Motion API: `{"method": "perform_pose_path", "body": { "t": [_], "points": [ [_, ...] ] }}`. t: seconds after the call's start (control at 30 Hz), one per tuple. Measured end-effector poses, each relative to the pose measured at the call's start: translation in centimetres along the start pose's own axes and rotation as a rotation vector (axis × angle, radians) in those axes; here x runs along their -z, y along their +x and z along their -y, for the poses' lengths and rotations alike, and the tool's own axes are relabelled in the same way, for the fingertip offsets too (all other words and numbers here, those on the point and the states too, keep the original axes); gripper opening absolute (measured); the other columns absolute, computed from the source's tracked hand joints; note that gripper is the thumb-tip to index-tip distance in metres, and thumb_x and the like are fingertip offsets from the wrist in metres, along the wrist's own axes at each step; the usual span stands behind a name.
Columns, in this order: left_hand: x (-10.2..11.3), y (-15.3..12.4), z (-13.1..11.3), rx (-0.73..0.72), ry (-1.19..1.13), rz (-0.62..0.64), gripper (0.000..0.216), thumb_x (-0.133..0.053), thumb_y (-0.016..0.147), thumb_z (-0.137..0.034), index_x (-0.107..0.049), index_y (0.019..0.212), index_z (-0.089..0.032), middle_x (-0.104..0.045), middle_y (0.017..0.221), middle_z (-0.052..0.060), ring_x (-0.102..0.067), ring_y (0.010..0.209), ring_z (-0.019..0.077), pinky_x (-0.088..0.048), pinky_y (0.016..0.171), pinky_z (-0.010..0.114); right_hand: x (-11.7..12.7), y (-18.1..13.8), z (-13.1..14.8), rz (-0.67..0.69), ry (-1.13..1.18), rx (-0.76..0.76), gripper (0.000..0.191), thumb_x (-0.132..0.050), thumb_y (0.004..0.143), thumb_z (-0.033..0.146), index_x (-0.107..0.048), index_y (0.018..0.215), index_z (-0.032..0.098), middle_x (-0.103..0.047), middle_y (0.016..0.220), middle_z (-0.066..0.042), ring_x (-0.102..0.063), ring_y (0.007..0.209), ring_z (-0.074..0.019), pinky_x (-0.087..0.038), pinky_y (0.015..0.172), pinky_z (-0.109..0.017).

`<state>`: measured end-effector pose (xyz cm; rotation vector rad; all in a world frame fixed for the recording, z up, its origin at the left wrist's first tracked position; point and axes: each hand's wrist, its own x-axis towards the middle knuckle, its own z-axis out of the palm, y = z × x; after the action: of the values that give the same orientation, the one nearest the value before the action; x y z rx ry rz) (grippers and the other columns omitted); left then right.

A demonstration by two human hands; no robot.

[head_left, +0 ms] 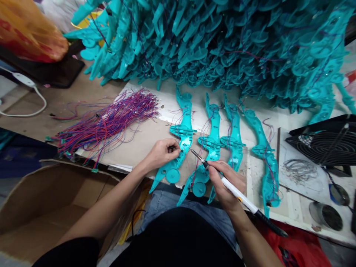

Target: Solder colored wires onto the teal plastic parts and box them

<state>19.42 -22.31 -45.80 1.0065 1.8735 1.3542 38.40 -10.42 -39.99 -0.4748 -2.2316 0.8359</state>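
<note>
- Left hand (161, 152): fingers curled and pressed together, thumb and forefinger pinching a thin dark piece (174, 148) too small to name; the fingertips touch the wide middle of the leftmost teal moulded plastic part (185, 135)
- Right hand (222, 193): fingers closed in a pen grip round a white-handled soldering iron (244, 198); its metal tip points up and left, ending just beside the same part's middle, right of the left fingertips
- The leftmost teal moulded plastic part lies flat on a brown cardboard sheet (144, 139) at the table edge, between the two hands; its round end is nearest the body
- Three more teal plastic parts (233, 137) lie in a row to its right, thin red and blue wires trailing over them
- A loose bundle of red, blue and purple wires (111, 118) lies left of the left hand, well apart
- A high heap of teal plastic parts (222, 37) fills the far side
- An open brown cardboard box (41, 200) stands under the left forearm; a black wire fan grille (328, 144) and a grey solder coil (299, 170) lie at the right
</note>
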Motion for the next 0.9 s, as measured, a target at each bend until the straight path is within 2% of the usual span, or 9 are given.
{"method": "perform_pose_path", "body": {
  "t": [0.27,0.33,0.4,0.5,0.53,0.6,0.73,0.83,0.9],
  "points": [
    [0.2,-0.2,-0.8,-0.005,0.069,-0.002,0.011,-0.058,0.077,-0.022,-0.064,0.076,-0.014,-0.061,0.067,0.000,-0.050,0.059,0.0098,-0.038,0.055,0.020,0.7,-0.6,-0.8,-0.082,-0.041,-0.005,0.011,-0.065,0.082,0.016,-0.073,0.089,0.022,-0.074,0.079,-0.002,-0.070,0.069,-0.0164,-0.059,0.067,-0.029],
    [1.1,-0.5,-1.3,0.010,0.079,-0.035,0.018,-0.059,0.079,-0.028,-0.067,0.086,-0.014,-0.068,0.077,0.002,-0.057,0.068,0.0127,-0.044,0.062,0.022,1.2,-0.9,-1.0,-0.099,-0.054,-0.014,0.013,-0.065,0.083,0.018,-0.073,0.092,0.022,-0.074,0.082,-0.003,-0.070,0.068,-0.0168,-0.059,0.067,-0.030],
    [2.5,-0.9,-1.5,0.027,0.099,-0.121,0.024,-0.056,0.083,-0.032,-0.067,0.094,-0.014,-0.071,0.088,0.005,-0.062,0.080,0.0158,-0.048,0.072,0.025,1.7,-1.1,-1.3,-0.118,-0.057,-0.033,0.014,-0.065,0.083,0.019,-0.073,0.095,0.022,-0.075,0.085,-0.003,-0.070,0.066,-0.0166,-0.060,0.067,-0.031],
    [4.5,-1.4,-0.9,0.063,0.249,-0.221,0.023,-0.054,0.084,-0.031,-0.068,0.091,-0.014,-0.072,0.091,0.007,-0.063,0.084,0.0181,-0.048,0.079,0.029,2.2,-1.3,-1.8,-0.160,-0.070,-0.072,0.013,-0.066,0.083,0.021,-0.073,0.094,0.021,-0.075,0.086,-0.004,-0.069,0.062,-0.0164,-0.060,0.069,-0.032],
    [5.0,-1.5,-0.6,0.066,0.311,-0.205,0.022,-0.054,0.084,-0.030,-0.068,0.090,-0.015,-0.072,0.090,0.007,-0.063,0.083,0.0185,-0.048,0.078,0.029,2.3,-1.3,-1.9,-0.174,-0.077,-0.081,0.012,-0.066,0.083,0.021,-0.073,0.093,0.021,-0.075,0.085,-0.004,-0.069,0.061,-0.0166,-0.061,0.069,-0.033],
    [5.5,-1.6,-0.1,0.040,0.412,-0.092,0.020,-0.055,0.083,-0.029,-0.069,0.090,-0.015,-0.071,0.090,0.008,-0.063,0.082,0.0187,-0.047,0.076,0.029,2.4,-1.2,-2.0,-0.192,-0.086,-0.083,0.010,-0.067,0.083,0.022,-0.074,0.091,0.021,-0.075,0.083,-0.003,-0.069,0.061,-0.0172,-0.061,0.071,-0.034],
    [5.1,-1.6,-0.1,-0.010,0.580,0.124,0.019,-0.058,0.081,-0.028,-0.068,0.092,-0.017,-0.067,0.081,0.005,-0.061,0.076,0.0178,-0.044,0.069,0.027,2.5,-1.2,-2.0,-0.202,-0.088,-0.066,0.011,-0.067,0.082,0.022,-0.074,0.091,0.022,-0.075,0.080,-0.002,-0.070,0.064,-0.0179,-0.060,0.073,-0.033],
    [4.3,-1.6,-0.7,-0.013,0.716,0.158,0.015,-0.058,0.081,-0.027,-0.067,0.090,-0.018,-0.064,0.071,0.003,-0.059,0.070,0.0186,-0.041,0.065,0.027,2.6,-1.3,-1.9,-0.200,-0.069,-0.065,0.012,-0.067,0.082,0.022,-0.074,0.092,0.022,-0.074,0.081,-0.002,-0.071,0.065,-0.0182,-0.060,0.071,-0.033],
    [3.8,-1.8,-0.8,-0.019,0.793,0.175,0.012,-0.055,0.082,-0.024,-0.066,0.081,-0.018,-0.064,0.069,0.005,-0.059,0.068,0.0197,-0.039,0.064,0.028,2.7,-1.4,-1.9,-0.196,-0.051,-0.054,0.012,-0.067,0.082,0.022,-0.074,0.093,0.022,-0.075,0.082,-0.002,-0.071,0.065,-0.0186,-0.060,0.071,-0.033]
  ]
}}
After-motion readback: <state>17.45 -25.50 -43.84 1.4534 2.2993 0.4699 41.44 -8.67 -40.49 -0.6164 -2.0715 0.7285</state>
